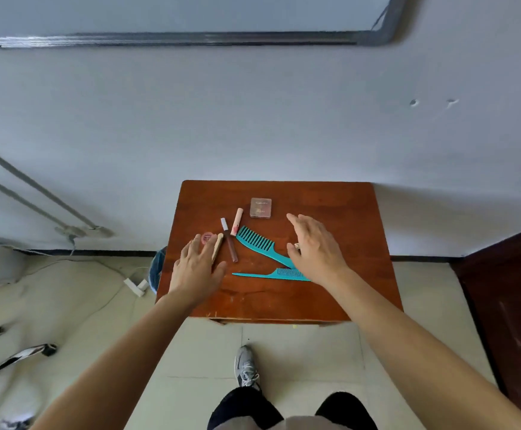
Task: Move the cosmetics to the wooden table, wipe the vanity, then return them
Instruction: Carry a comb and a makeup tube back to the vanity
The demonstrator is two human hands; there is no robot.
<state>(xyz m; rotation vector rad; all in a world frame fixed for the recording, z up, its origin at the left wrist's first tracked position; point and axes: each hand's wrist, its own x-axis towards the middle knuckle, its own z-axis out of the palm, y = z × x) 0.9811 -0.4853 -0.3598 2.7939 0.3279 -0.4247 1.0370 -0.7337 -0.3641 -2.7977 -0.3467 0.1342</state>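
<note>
Two hands hover over cosmetics laid out on the wooden table, the person standing at its near edge. The left hand is spread flat, its fingers loose and gripping nothing; their tips lie over or just short of a round pink pot, and a beige stick lies along their right side. Whether they touch the pot cannot be told. The right hand is likewise released, fingers fanned and straight. A wide comb runs under its thumb, and a tail comb passes beneath its heel. A pale speck at the thumb is too small to identify. Beyond the right fingertips, to their left, sits a square compact. Between the two hands lie a pink tube and a dark gloss tube.

All the pieces appear to be on the table, so gathering or letting go seems the step in hand. To do it well, take the small rolling tubes and stick together in the left fingers, stack both combs by their handles in the right, and lift the compact flat and last.
</note>
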